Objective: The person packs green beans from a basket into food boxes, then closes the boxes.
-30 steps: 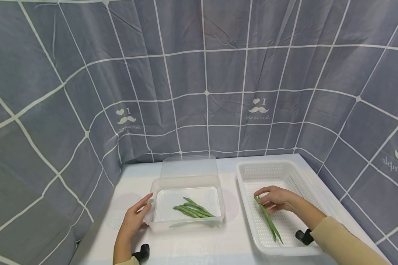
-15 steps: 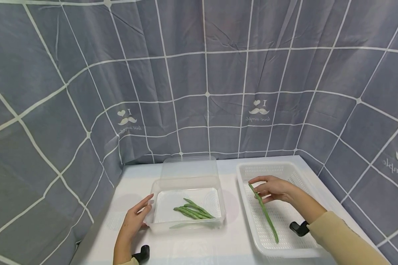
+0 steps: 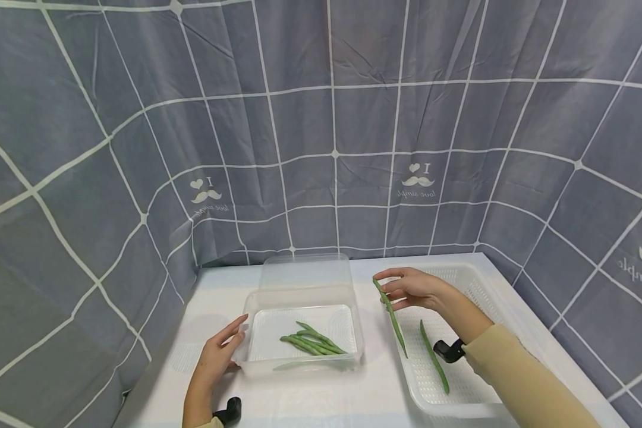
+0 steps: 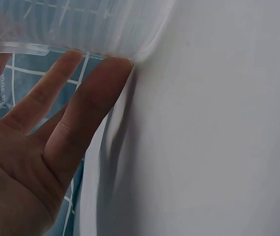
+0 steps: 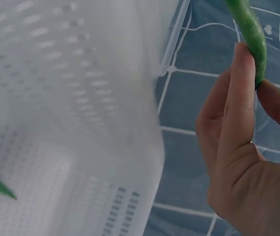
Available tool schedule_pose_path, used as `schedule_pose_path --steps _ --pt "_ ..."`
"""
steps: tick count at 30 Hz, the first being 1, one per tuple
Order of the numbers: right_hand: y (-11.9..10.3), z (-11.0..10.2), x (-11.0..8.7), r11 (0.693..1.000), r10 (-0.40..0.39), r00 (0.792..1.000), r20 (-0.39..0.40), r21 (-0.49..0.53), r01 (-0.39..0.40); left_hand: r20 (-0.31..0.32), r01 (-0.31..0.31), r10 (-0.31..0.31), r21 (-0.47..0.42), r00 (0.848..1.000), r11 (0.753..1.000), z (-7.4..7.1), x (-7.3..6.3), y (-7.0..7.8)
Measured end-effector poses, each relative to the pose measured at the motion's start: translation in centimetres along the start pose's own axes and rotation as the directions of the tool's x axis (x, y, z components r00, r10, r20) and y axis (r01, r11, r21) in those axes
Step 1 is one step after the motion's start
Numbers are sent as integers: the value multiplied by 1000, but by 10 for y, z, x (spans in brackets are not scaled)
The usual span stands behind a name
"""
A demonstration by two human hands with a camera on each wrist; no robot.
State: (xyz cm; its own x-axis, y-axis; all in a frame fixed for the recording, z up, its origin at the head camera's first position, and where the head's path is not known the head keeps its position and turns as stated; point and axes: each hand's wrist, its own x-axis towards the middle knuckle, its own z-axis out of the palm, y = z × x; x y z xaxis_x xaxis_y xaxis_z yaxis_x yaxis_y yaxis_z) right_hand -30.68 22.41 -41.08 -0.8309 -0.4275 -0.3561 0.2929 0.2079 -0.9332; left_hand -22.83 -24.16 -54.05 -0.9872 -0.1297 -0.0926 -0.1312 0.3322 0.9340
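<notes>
My right hand [image 3: 414,288] pinches a green bean [image 3: 394,324] by one end, over the left rim of the white perforated basket [image 3: 414,395]. In the right wrist view, the held bean [image 5: 254,37] sits between thumb and fingers. One more green bean [image 3: 434,359] lies on the basket floor. Left of the basket stands a clear plastic container [image 3: 254,297] with several green beans [image 3: 314,342] inside. My left hand [image 3: 214,353] touches the container's left side, its fingers extended. The left wrist view shows those fingertips against the container wall [image 4: 96,29].
A clear lid [image 3: 306,270] stands or lies behind the container; whether it is joined cannot be told. Both vessels rest on a white table [image 3: 374,404]. Grey curtain [image 3: 364,119] with white lines surrounds the table at the back and sides. Each wrist wears a black mount [image 3: 449,351].
My right hand has lifted one green bean and moved left and away from me, to the basket's left rim. The other bean stays in the basket. The left hand has not moved.
</notes>
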Motion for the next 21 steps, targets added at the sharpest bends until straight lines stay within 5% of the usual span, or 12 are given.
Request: schedule_pose_path --steps 21 --pt "-33 78 70 995 40 998 48 92 -44 6 -4 4 9 1000 1000 -2 0 0"
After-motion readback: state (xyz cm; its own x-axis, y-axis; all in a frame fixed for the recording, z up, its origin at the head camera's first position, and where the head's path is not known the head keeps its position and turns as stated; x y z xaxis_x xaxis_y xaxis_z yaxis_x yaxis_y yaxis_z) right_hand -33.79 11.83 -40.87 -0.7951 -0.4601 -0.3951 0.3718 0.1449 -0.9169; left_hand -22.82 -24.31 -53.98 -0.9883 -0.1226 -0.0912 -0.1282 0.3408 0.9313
